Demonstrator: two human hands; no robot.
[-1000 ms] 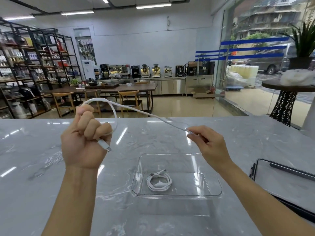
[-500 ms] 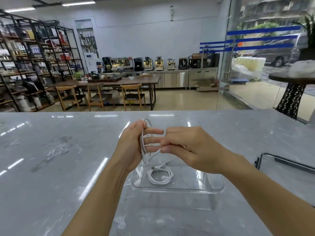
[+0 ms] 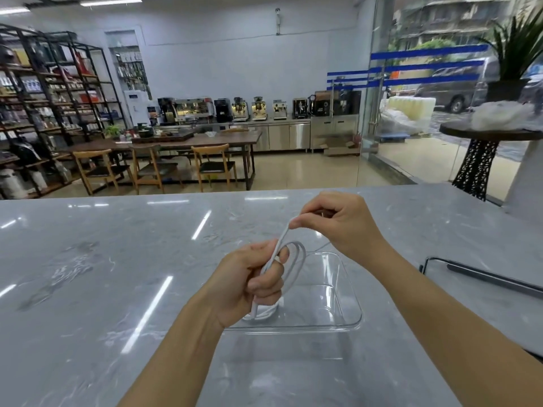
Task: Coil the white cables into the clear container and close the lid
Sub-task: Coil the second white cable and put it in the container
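Over the grey marble table (image 3: 88,274) we grip a coiled white cable (image 3: 295,261) in our closed left hand (image 3: 249,284), above the clear container (image 3: 346,292), while our right hand (image 3: 338,223) pinches the cable's free length, and a second coil (image 3: 261,315) lies inside the container.

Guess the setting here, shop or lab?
Likely a coffee equipment showroom or shop: a row of espresso machines on a steel counter, stocked display shelves, and a glass storefront facing the street.
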